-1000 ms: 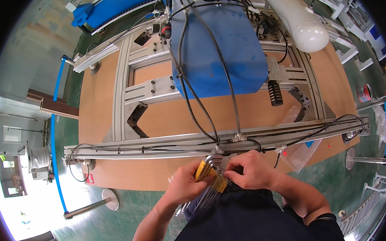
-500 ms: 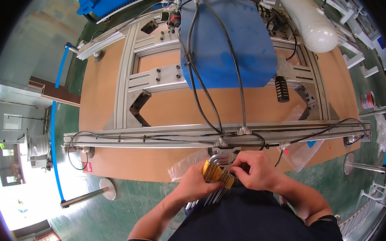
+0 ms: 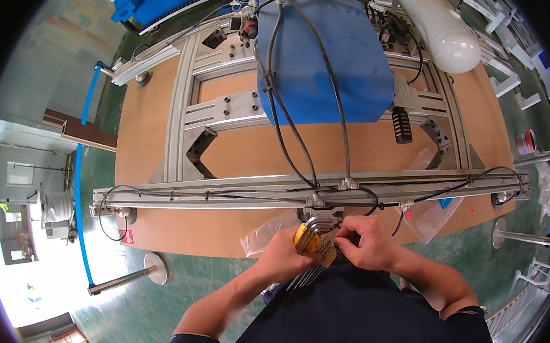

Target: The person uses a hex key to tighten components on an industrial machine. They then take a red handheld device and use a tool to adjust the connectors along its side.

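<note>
The left hand [image 3: 280, 258] is closed around a set of bent metal keys [image 3: 304, 239] in a yellow holder; the set is in front of the person's belly, just on the near side of the long metal rail [image 3: 162, 193]; the left fingers hide part of the holder, and the long key ends slant down over the dark shirt [image 3: 361, 312], where they are hard to count; the right hand [image 3: 368, 241] is right beside the set, its thumb and pointing finger close together near the key tips; I cannot tell if they pinch a key, because the spot is too small; a clear plastic bag [image 3: 265, 234] lies on the brown board [image 3: 254, 149], partly behind the left hand; the blue cover [image 3: 320, 85] hides what is under it; the white tank [image 3: 440, 32] is cut off at the top.
</note>
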Tool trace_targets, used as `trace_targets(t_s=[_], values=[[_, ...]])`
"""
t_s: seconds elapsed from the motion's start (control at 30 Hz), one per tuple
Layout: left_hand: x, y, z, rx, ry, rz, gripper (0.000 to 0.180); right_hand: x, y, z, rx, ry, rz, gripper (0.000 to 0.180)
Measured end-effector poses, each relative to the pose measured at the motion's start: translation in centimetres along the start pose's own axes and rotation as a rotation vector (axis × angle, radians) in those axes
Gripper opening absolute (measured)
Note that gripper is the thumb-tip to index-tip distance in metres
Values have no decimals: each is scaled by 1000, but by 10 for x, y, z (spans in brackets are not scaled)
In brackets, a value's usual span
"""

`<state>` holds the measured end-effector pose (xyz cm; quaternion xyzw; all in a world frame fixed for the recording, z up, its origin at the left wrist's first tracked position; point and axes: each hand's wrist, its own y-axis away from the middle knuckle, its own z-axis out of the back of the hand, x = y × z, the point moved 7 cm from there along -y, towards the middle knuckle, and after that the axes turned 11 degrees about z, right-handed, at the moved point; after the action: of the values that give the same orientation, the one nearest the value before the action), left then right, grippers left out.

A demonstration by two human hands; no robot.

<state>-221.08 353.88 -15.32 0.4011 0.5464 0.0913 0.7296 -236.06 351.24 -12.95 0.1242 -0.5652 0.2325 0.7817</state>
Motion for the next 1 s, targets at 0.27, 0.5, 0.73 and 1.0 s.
trace_targets(t_s=[0.27, 0.5, 0.73, 1.0], values=[[0, -3, 2, -13, -50, 18, 39, -7, 5, -2, -15, -58, -76, 9], [14, -1, 1, 41, -81, 106, 37, -11, 13, -9, -43, -89, -81, 11], [13, 1, -3, -40, -96, 126, 33, -16, 19, -11, -66, -136, -131, 11], [1, -2, -8, -109, -107, -16, 32, 23, 6, 4, -22, 357, 321, 12]])
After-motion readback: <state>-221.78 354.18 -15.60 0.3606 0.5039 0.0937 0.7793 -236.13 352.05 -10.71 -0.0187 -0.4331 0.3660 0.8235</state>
